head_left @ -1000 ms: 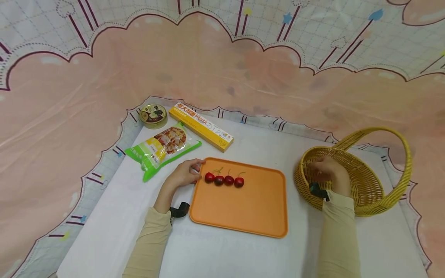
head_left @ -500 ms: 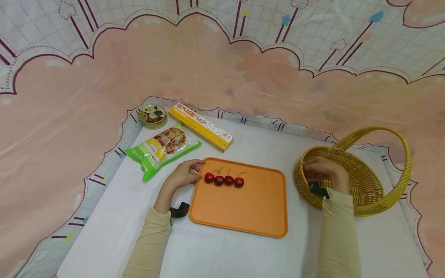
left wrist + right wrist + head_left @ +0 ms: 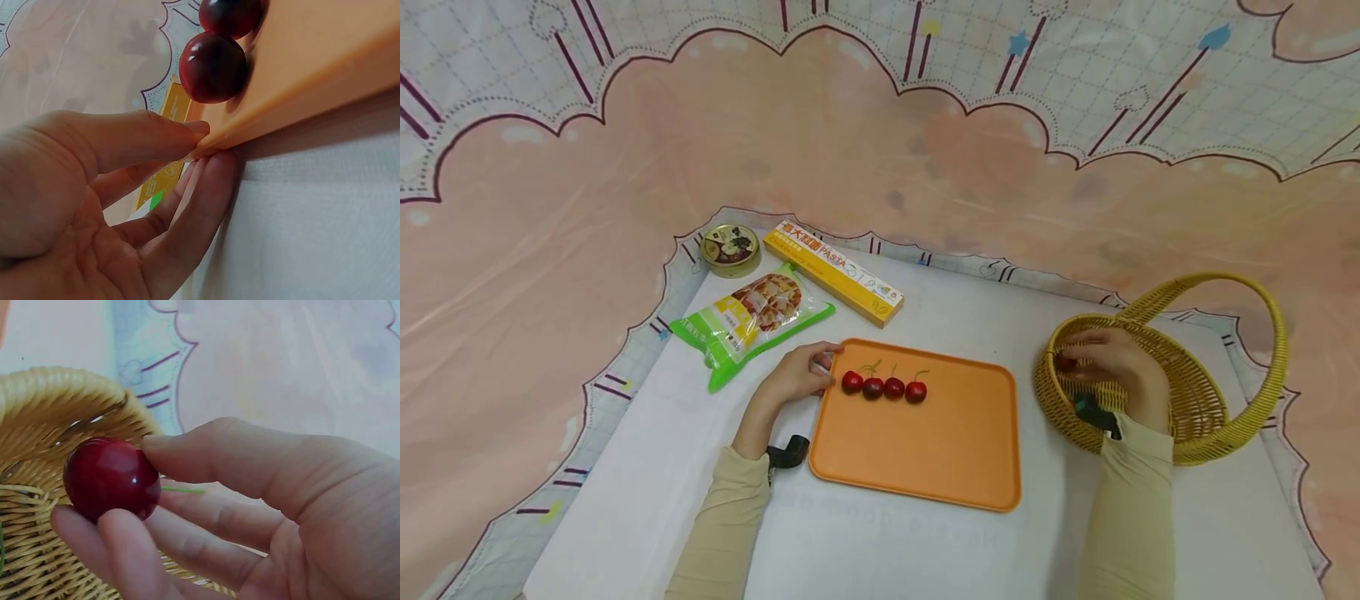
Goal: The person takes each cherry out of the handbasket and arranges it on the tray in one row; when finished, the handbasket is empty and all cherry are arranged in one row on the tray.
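White cloth covers the counter [image 3: 925, 550] at frame centre. Left hand [image 3: 797, 375] pinches the orange tray [image 3: 925, 450] at its upper-left corner, apparently steadying it beside four cherries [image 3: 883, 388]. At right, the right hand [image 3: 1108, 367] pinches one cherry [image 3: 111, 478] over the wicker basket [image 3: 1210, 417].

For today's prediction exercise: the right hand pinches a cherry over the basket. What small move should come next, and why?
Probably carry the cherry in the right hand to the tray, beside the row of four cherries; the left hand steadies the rim.
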`<state>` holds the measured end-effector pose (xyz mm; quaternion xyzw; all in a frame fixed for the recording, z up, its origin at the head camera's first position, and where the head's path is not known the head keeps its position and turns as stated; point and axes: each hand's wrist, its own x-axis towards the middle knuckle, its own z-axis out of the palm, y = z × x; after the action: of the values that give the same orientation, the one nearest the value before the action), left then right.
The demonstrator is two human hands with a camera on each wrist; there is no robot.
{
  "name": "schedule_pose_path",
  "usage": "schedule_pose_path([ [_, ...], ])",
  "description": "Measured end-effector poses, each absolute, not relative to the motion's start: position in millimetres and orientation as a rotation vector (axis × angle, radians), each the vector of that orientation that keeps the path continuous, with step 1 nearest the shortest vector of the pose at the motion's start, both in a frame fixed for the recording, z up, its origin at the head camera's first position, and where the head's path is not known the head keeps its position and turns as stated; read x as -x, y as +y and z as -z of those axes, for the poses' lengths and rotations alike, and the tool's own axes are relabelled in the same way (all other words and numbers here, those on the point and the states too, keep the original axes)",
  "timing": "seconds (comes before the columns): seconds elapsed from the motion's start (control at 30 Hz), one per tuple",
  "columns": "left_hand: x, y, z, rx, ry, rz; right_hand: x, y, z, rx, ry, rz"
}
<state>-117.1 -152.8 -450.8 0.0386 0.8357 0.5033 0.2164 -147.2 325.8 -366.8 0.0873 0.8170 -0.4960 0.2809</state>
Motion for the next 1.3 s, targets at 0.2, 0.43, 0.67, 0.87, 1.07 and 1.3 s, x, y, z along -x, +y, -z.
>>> schedule_pose_path([
  [0.2,118.0,-152.7,452.1,-0.106,2.320,-1.380,136.8,319.4,357.9,-0.220,2.309,1.360],
  [0.43,118.4,-153.8,452.9,-0.120,2.321,-1.380,129.9,290.0,357.9,-0.069,2.364,1.493],
  [0.67,118.1,-154.8,454.3,-0.126,2.333,-1.374,126.1,241.1,370.0,-0.074,2.365,1.492],
  [0.87,117.8,-153.9,453.5,-0.132,2.328,-1.383,125.6,209.2,399.3,-0.114,2.295,1.465],
  [1.07,117.8,-154.2,455.1,-0.138,2.341,-1.369,123.3,184.3,424.7,-0.097,2.286,1.397],
  [1.3,119.0,-154.4,457.5,-0.148,2.344,-1.369,117.8,168.4,436.5,-0.101,2.272,1.365],
])
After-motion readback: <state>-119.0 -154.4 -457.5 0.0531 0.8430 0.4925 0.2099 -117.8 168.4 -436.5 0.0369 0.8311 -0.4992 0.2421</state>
